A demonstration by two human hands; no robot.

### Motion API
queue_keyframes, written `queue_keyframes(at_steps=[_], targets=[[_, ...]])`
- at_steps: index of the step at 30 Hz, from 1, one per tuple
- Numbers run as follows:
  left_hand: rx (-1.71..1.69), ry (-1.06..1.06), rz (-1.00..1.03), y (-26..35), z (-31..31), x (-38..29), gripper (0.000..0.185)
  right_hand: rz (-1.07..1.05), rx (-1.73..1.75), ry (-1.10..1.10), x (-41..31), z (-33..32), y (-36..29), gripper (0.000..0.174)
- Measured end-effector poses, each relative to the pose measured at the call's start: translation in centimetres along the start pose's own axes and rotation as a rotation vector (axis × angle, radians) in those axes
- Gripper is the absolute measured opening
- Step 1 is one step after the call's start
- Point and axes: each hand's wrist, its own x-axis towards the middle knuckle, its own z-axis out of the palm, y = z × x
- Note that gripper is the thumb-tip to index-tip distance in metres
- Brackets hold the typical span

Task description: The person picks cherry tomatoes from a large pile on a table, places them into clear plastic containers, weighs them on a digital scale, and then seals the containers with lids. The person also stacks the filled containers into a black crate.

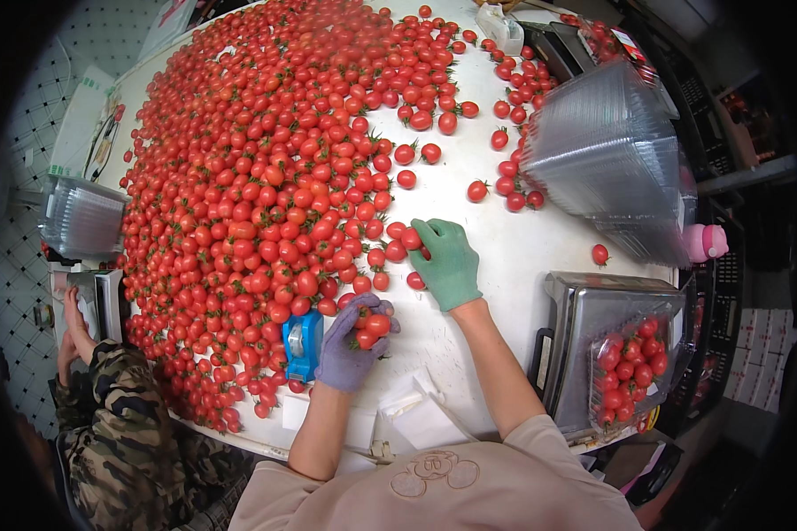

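Note:
My left hand [351,348], in a purple knit glove, cups several red cherry tomatoes [376,325] with green calyxes. In a green knit glove, my right hand [447,262] bends its fingers around a cherry tomato [411,239] at the right edge of the big heap [259,192]. Part of another tomato shows under those fingers, and one loose tomato [415,281] lies beside the glove. Just left of my left hand, a blue tape dispenser [303,345] stands against the heap. The undersides of both hands are hidden.
Stacked clear plastic clamshells [604,152] stand at the right, and another stack [83,216] at the left. A filled clamshell [627,372] rests on a metal scale [571,332]. White papers [415,411] lie at the table's front edge. A co-worker in a camouflage sleeve [129,385] is at my left.

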Motion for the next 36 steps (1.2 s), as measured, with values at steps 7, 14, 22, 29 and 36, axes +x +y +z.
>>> queue_keyframes(at_steps=[7,14,22,29,36], targets=[[0.22,0.065,0.085,0.2,2.2,0.7,0.029,0.071,0.002,0.018,-2.6,-0.3,0.3,0.039],[0.913,0.307,0.105,-0.2,4.1,2.4,0.033,0.173,0.06,0.111,-5.8,-0.7,0.7,0.043],[1.925,0.129,0.387,-2.6,4.9,6.0,0.031,0.074,0.047,0.183,-7.0,-0.8,0.5,0.045],[1.195,0.21,0.25,-4.1,2.7,6.3,0.032,0.368,0.451,0.231,-7.5,-0.1,0.2,0.04],[0.607,0.233,-0.002,-3.5,5.2,3.2,0.033,0.835,1.273,0.262,-7.1,-2.4,-1.2,0.038]])
